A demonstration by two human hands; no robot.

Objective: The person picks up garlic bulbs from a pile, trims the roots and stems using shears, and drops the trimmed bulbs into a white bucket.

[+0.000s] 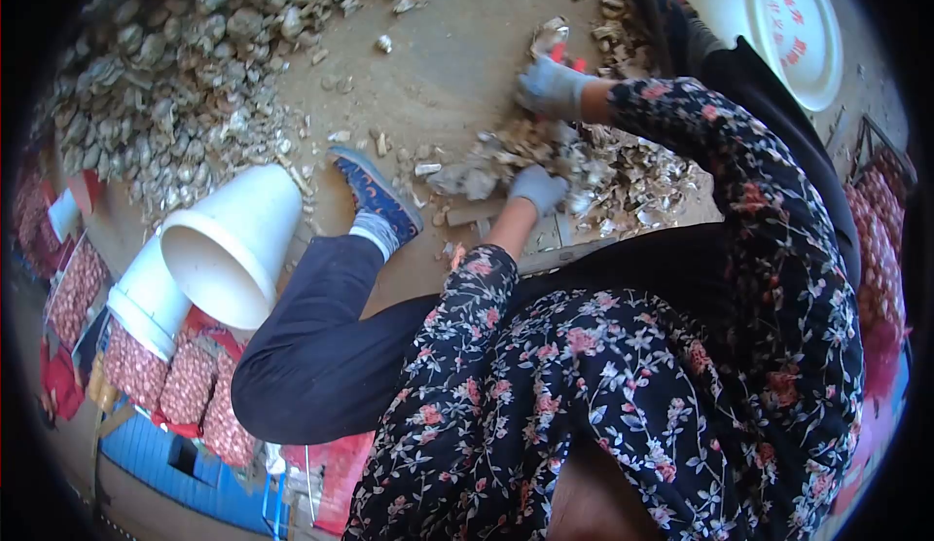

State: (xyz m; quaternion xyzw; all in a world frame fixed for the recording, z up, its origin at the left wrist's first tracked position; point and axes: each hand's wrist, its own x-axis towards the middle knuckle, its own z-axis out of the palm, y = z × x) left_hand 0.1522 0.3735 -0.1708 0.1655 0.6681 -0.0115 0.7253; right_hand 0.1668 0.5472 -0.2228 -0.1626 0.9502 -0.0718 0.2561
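Note:
My right hand [555, 89], in a pale grey work glove, is closed around a red-handled tool [558, 53] whose full shape is hidden. A pale, husky piece like a garlic bulb [550, 35] shows right beside the red part. Lower and to the left, my gloved left hand [538, 191] has its fingers curled down into a heap of dry, papery pieces [632, 176]. I cannot tell what the left fingers grip. A blurred greyish clump [467, 179] lies just left of that hand.
A large pile of pale, rounded husky pieces [165, 74] covers the upper left floor. Two white buckets lie tilted, one bucket [248, 220] beside my bent leg. Filled red mesh bags [185, 385] stand at lower left. A white tub [778, 25] with red writing is at upper right.

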